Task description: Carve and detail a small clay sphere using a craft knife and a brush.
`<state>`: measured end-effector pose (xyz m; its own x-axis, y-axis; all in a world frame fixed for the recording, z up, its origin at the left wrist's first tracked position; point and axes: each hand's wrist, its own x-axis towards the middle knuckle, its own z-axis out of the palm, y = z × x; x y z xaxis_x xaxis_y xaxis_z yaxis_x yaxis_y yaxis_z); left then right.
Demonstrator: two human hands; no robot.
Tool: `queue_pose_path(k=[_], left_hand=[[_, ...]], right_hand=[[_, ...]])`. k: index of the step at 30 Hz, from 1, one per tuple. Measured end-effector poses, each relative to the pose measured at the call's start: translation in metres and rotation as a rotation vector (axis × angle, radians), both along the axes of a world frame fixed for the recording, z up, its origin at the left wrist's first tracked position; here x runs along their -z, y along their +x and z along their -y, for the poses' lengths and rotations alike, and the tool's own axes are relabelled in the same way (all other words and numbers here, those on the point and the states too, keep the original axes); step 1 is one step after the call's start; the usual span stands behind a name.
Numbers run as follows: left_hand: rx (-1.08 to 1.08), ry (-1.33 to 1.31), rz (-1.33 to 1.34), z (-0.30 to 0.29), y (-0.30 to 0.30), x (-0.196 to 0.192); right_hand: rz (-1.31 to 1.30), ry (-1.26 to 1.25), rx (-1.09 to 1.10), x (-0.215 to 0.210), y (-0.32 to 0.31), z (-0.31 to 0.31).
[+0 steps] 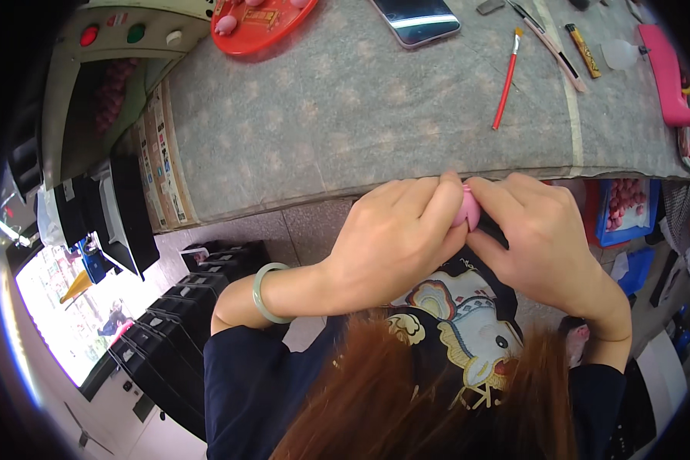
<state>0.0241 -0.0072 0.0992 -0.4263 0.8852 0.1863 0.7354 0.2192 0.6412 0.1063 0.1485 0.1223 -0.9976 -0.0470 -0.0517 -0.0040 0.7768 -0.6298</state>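
Between my two hands, at the table's near edge, is a small rounded pink piece (470, 209); its exact kind is hard to make out, and fingers cover much of it. My left hand (395, 234) is closed on its left side, thumb and forefinger pressed against it. From the right, my right hand (533, 234) pinches the same piece with bent fingers and thumb. On the red round tray (245, 47) at the far left lie several small pink figures (225, 25) of similar colour.
The grey cloth-covered table (307, 123) carries a phone (418, 19), a red-handled brush (506, 80), a yellow tube (583, 50), a small clear bottle (619, 54) and a pink holder (667, 77). A machine (119, 46) with buttons stands left. Below right, a blue tray (652, 218) holds pink pieces.
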Motion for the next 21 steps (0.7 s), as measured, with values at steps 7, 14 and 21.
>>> queue_pose_path(k=[7, 14, 21], left_hand=[[-0.004, -0.011, -0.093, -0.008, 0.007, 0.0], [0.043, 0.1, -0.052, -0.005, 0.007, 0.006], [0.222, 0.135, 0.193, 0.004, 0.007, -0.006]], right_hand=[[-0.092, -0.152, 0.12, 0.015, 0.006, 0.005], [-0.045, -0.053, 0.049, 0.007, 0.013, 0.003], [-0.107, -0.345, -0.065, 0.01, 0.023, 0.001]])
